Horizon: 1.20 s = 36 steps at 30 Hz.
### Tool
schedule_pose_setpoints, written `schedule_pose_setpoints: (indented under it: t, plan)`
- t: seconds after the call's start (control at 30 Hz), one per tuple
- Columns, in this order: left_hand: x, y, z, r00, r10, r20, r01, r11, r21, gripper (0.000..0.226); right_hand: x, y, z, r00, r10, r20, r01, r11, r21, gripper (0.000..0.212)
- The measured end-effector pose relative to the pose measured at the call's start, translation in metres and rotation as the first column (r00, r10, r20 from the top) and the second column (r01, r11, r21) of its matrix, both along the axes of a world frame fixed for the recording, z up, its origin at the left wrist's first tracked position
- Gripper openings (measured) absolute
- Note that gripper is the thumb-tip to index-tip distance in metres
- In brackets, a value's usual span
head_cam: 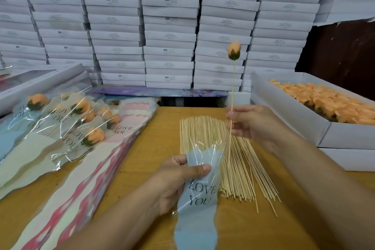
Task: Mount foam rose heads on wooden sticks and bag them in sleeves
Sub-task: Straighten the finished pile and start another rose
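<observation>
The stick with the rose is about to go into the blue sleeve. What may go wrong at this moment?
1. The stick's lower tip is beside the blue sleeve's mouth, not inside; it may miss or pierce the film.
2. The right hand pinches the stick far below the rose head, so the head may sway or catch.
3. The left hand presses the sleeve flat, so the mouth may stay closed.

Rose stick (232, 95) beside sleeve (200, 186)
</observation>
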<state>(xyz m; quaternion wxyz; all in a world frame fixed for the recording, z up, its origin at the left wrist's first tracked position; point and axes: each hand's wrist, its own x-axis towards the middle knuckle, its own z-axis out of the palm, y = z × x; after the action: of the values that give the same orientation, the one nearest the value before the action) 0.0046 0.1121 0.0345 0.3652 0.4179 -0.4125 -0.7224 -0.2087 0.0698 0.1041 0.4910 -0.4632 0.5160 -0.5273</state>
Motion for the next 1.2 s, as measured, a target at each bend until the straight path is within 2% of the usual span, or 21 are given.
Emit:
schedule_pose_setpoints:
  t: [0.17, 0.37, 0.6, 0.87, 1.2]
  plan:
    - [0.001, 0.002, 0.001, 1.000, -0.010, -0.007, 0.010, 1.000, 0.020, 0.042, 0.006, -0.018, 0.033, 0.999, -0.038, -0.004, 0.038, 0.997, -0.060, 0.013]
    - [0.003, 0.003, 0.002, 1.000, 0.000, -0.003, 0.000, 1.000, 0.026, 0.047, 0.011, -0.023, 0.041, 0.998, -0.060, -0.010, 0.059, 0.995, -0.085, 0.011]
    - [0.002, 0.003, 0.002, 1.000, -0.003, -0.011, 0.003, 1.000, 0.021, 0.047, 0.015, -0.015, 0.027, 0.999, -0.024, -0.045, 0.021, 0.998, -0.057, 0.011]
    - [0.003, 0.002, 0.000, 1.000, 0.011, -0.019, -0.010, 1.000, 0.016, 0.042, 0.017, -0.009, 0.016, 0.999, 0.028, -0.015, -0.029, 0.999, -0.044, 0.012]
    - [0.002, 0.002, 0.000, 0.999, 0.042, -0.023, -0.042, 0.999, 0.002, 0.047, 0.023, -0.004, -0.010, 0.997, 0.067, -0.033, -0.067, 0.998, 0.016, 0.013]
